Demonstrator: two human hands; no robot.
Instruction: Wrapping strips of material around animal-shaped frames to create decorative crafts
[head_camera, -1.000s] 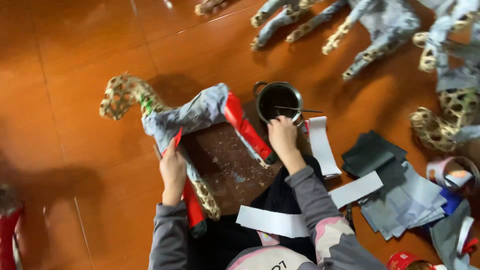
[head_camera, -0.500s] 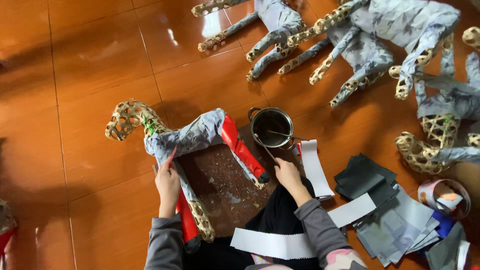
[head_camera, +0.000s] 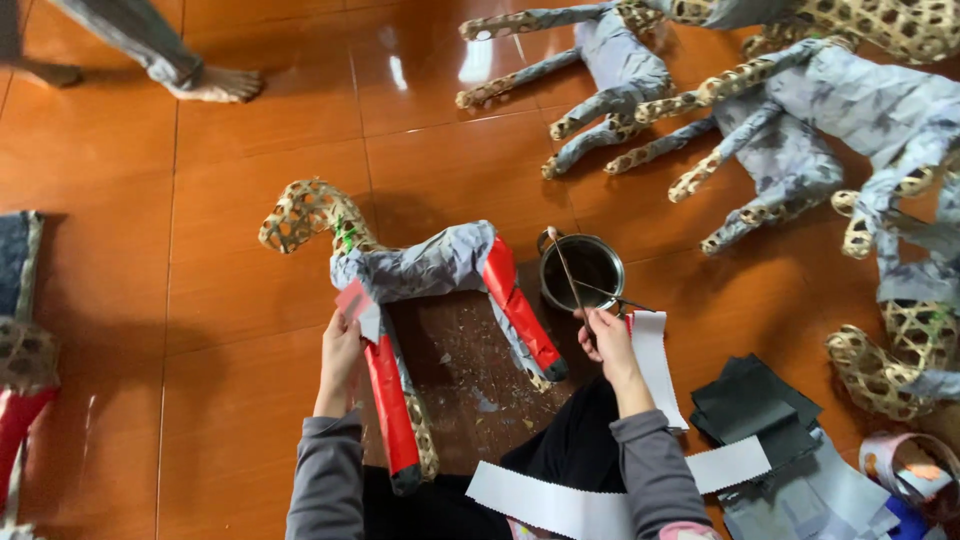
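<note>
Your left hand (head_camera: 340, 350) pinches a small red paper piece (head_camera: 355, 298) against the front leg of the woven animal frame (head_camera: 420, 270), which lies on its side on the tile floor (head_camera: 200, 300) just before you. It looks light, hollow and springy; the pasted grey and red paper is likely damp and tearable, so grip the bare wicker neck or a leg, not fresh paper. Your right hand (head_camera: 605, 345) closes on a thin stick (head_camera: 567, 280) in the metal pot (head_camera: 582, 272).
</note>
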